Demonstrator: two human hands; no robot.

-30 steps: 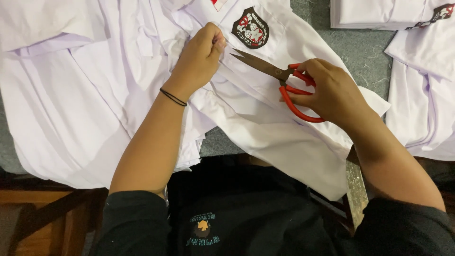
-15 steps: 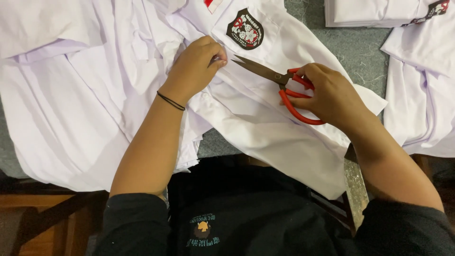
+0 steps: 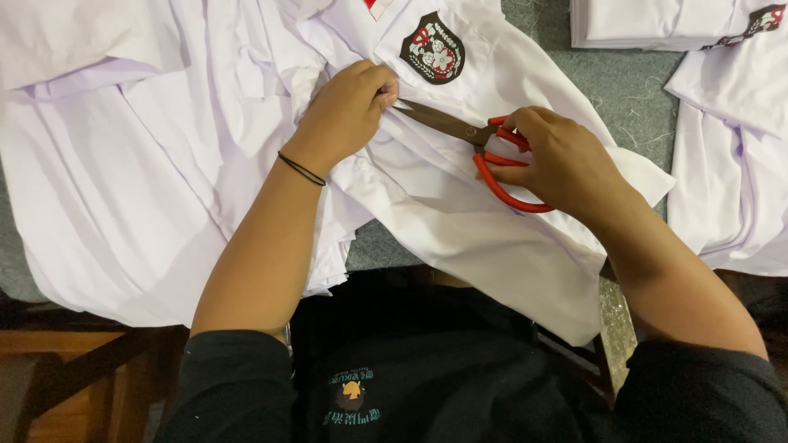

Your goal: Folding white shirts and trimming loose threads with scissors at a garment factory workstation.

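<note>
While the left hand [image 3: 349, 111] was bunched up tight, pinching a fold of the white shirt [image 3: 460, 213] between thumb and fingertips, the right hand [image 3: 566, 164] had its fingers curled through the red loops of the scissors [image 3: 476, 143], so both hands were closed on something. Scissor blades looked nearly shut, tips pointing toward 10 o'clock and sitting right at the pinched fold, basically touching the left hand's knuckles. Can't tell if any thread or cloth was actually between the blades, that part was hidden by the fingers

The shirt lay spread across the grey table [image 3: 632, 90], hem hanging off the near edge over the person's dark top. Embroidered crest patch [image 3: 432, 49] sat at about 1 o'clock from the left hand, just beside it. Thin black band [image 3: 301, 169] was round the left wrist. More white shirts [image 3: 123, 164] were piled out at 9 o'clock, and another folded stack [image 3: 657, 20] at 1 o'clock from the right hand, well apart

Compared with half a second before, not much changed honestly: same pinch, same hold on the handles. The blade tips had crept a bit closer in under the left hand's fingers, and the whole scene sat a touch lower in view
</note>
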